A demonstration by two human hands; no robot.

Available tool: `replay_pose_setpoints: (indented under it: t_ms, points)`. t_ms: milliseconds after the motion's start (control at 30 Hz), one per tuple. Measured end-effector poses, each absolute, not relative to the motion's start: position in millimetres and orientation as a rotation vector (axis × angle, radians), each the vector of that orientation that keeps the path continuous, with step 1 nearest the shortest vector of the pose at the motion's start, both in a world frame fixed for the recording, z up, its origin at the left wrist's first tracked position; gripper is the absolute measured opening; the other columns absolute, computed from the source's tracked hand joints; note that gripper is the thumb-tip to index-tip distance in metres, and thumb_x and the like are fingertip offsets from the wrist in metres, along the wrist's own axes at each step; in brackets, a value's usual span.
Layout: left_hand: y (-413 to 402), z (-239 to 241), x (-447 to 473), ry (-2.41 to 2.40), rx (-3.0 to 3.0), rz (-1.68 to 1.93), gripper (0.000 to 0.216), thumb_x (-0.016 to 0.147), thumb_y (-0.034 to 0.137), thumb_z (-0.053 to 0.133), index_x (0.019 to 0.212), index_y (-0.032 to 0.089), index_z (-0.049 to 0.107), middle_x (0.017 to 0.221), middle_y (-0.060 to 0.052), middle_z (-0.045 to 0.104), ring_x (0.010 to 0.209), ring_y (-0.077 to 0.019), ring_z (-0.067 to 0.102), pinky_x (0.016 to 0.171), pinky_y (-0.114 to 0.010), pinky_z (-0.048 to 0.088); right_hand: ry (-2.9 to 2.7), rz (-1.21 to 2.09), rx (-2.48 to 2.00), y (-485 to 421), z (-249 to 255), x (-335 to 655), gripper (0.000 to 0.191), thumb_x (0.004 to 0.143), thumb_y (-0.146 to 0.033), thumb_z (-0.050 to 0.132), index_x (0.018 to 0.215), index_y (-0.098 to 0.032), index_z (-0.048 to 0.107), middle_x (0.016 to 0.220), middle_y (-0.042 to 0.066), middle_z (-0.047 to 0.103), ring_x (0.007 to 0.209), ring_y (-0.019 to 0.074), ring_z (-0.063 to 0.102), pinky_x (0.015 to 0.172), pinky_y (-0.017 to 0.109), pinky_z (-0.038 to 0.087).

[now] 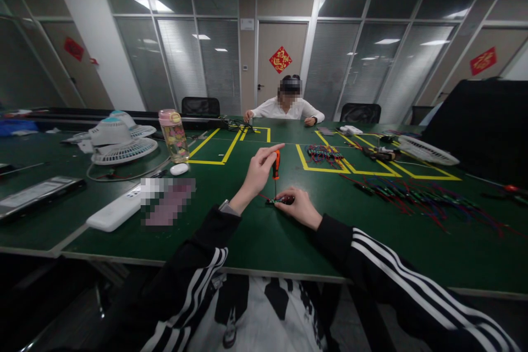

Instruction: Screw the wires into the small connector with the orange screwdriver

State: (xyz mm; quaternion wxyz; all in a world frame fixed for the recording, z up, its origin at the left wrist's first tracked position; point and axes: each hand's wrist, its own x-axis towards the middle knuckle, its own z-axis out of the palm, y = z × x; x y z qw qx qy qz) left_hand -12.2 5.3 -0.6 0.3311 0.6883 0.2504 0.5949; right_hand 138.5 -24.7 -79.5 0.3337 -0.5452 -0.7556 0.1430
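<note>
My left hand grips a small screwdriver with an orange-and-black handle, held upright, index finger stretched over its top. The tip stands on a small electronic part with red wires lying on the green table. My right hand pinches that part and presses it down on the table. Both sleeves are black with white stripes.
A pile of wired parts spreads to the right; another heap lies in a yellow-taped box. Left stand a white fan, a bottle, a white mouse and a power strip. A person sits opposite.
</note>
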Motion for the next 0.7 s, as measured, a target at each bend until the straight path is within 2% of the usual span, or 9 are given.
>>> replay_pose_setpoints:
  t_ms: [133, 233, 333, 400, 467, 533, 600, 700]
  points:
    - [5.0, -1.7, -9.2, 0.52, 1.68, 1.445, 0.035, 0.085, 0.03, 0.05, 0.117, 0.018, 0.058, 0.098, -0.007, 0.063, 0.08, -0.0134, 0.06, 0.074, -0.029, 0.051, -1.978, 0.367, -1.427, -26.2, -77.6, 138.0, 0.017, 0.071, -0.031, 0.066, 0.083, -0.021, 0.072, 0.075, 0.003, 0.06, 0.07, 0.0158, 0.056, 0.066, 0.028, 0.041]
    - [3.0, -1.2, -8.4, 0.644, 1.748, 1.551, 0.029, 0.078, 0.03, 0.06, 0.105, 0.018, 0.064, 0.091, -0.005, 0.063, 0.075, -0.0117, 0.059, 0.071, -0.025, 0.05, -1.987, 0.367, -1.431, -26.5, -77.0, 138.1, 0.017, 0.07, -0.031, 0.066, 0.083, -0.021, 0.072, 0.074, 0.003, 0.061, 0.069, 0.0158, 0.056, 0.065, 0.027, 0.041]
    - [2.5, 0.2, -9.9, 0.748, 1.832, 1.627, 0.022, 0.08, 0.03, 0.058, 0.098, 0.02, 0.067, 0.098, -0.006, 0.06, 0.086, -0.0134, 0.058, 0.075, -0.024, 0.049, -1.983, 0.372, -1.425, -26.3, -77.1, 138.4, 0.017, 0.07, -0.032, 0.066, 0.083, -0.021, 0.072, 0.075, 0.002, 0.061, 0.069, 0.0157, 0.056, 0.065, 0.027, 0.041]
    - [4.3, 0.2, -10.9, 0.691, 1.821, 1.583, 0.025, 0.084, 0.029, 0.051, 0.103, 0.02, 0.065, 0.105, -0.007, 0.061, 0.094, -0.0148, 0.058, 0.08, -0.026, 0.048, -1.976, 0.377, -1.419, -26.3, -77.2, 138.5, 0.018, 0.07, -0.032, 0.066, 0.083, -0.021, 0.072, 0.075, 0.003, 0.061, 0.068, 0.0156, 0.056, 0.064, 0.027, 0.042]
    - [6.9, -1.4, -10.8, 0.565, 1.743, 1.496, 0.029, 0.087, 0.029, 0.047, 0.11, 0.019, 0.062, 0.103, -0.007, 0.063, 0.091, -0.0152, 0.06, 0.08, -0.029, 0.049, -1.967, 0.381, -1.419, -26.5, -76.9, 138.3, 0.018, 0.07, -0.032, 0.067, 0.082, -0.02, 0.072, 0.075, 0.003, 0.061, 0.068, 0.0155, 0.056, 0.064, 0.027, 0.042]
    - [8.4, -3.8, -9.8, 0.522, 1.684, 1.469, 0.031, 0.085, 0.03, 0.051, 0.112, 0.018, 0.059, 0.097, -0.007, 0.064, 0.084, -0.0148, 0.062, 0.077, -0.03, 0.05, -1.964, 0.387, -1.422, -26.9, -76.4, 138.0, 0.018, 0.07, -0.031, 0.067, 0.082, -0.02, 0.072, 0.075, 0.003, 0.061, 0.068, 0.0156, 0.056, 0.065, 0.027, 0.042]
    - [7.6, -5.6, -8.7, 0.595, 1.708, 1.533, 0.03, 0.08, 0.031, 0.059, 0.106, 0.018, 0.062, 0.093, -0.005, 0.063, 0.08, -0.0138, 0.061, 0.075, -0.028, 0.05, -1.967, 0.39, -1.423, -27.4, -75.8, 137.8, 0.018, 0.07, -0.031, 0.067, 0.083, -0.02, 0.072, 0.075, 0.003, 0.061, 0.068, 0.0157, 0.056, 0.065, 0.027, 0.042]
    - [3.9, -5.4, -8.5, 0.743, 1.841, 1.655, 0.025, 0.077, 0.031, 0.063, 0.1, 0.021, 0.066, 0.099, -0.005, 0.058, 0.087, -0.0138, 0.059, 0.077, -0.025, 0.048, -1.969, 0.393, -1.421, -27.9, -75.3, 137.7, 0.018, 0.07, -0.031, 0.066, 0.083, -0.021, 0.072, 0.075, 0.003, 0.061, 0.069, 0.0156, 0.056, 0.065, 0.027, 0.041]
